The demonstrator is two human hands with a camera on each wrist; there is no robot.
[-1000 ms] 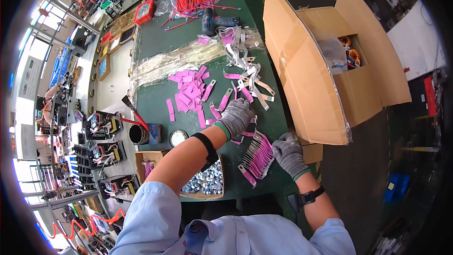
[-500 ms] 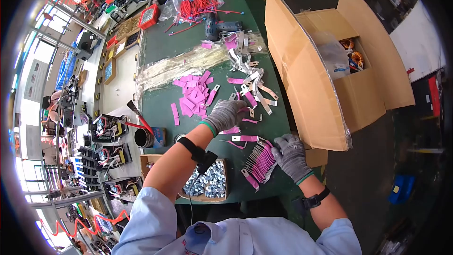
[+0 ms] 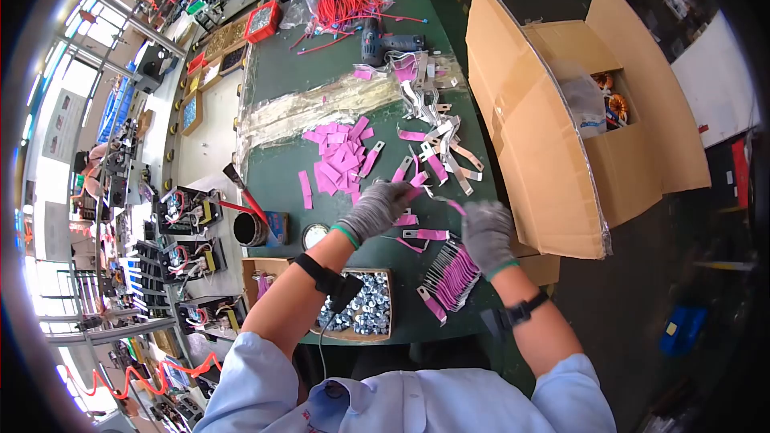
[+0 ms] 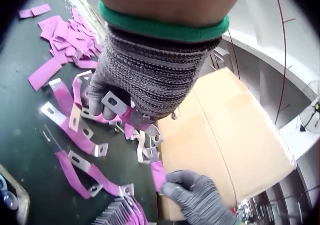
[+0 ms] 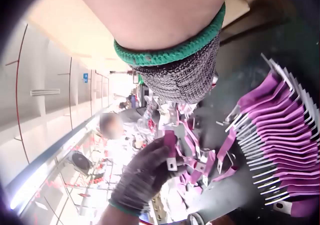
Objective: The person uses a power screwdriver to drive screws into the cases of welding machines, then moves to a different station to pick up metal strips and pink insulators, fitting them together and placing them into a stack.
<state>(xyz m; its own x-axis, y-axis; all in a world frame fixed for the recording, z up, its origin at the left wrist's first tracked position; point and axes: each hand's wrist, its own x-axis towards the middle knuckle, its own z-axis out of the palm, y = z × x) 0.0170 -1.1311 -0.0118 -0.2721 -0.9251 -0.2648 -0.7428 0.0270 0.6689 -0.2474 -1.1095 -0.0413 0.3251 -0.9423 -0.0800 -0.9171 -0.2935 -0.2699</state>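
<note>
My left hand [image 3: 377, 210], in a grey striped glove, grips a metal strip with a pink sleeve; its slotted bare end [image 4: 115, 104] sticks out in the left wrist view. The gloved right hand [image 3: 488, 232] pinches a second pink-sleeved strip [image 4: 158, 176], whose far end reaches toward the left hand. Below the right hand lies a neat row of sleeved metal strips [image 3: 451, 277]. Several loose sleeved strips [image 4: 70, 172] are scattered under the left hand. Farther up the green table is a heap of flat pink pieces [image 3: 337, 156].
A tall open cardboard box [image 3: 537, 128] stands along the right table edge. Bare metal strips [image 3: 457, 156] lie beside it. A power drill [image 3: 377, 44] and red cables [image 3: 349, 6] are at the far end. Near my body sits a tray of metal nuts [image 3: 369, 305].
The right hand has left the side of the strip row, moved up the table and now pinches a sleeved strip. My left hand has drawn back to the left from the bare strips.
</note>
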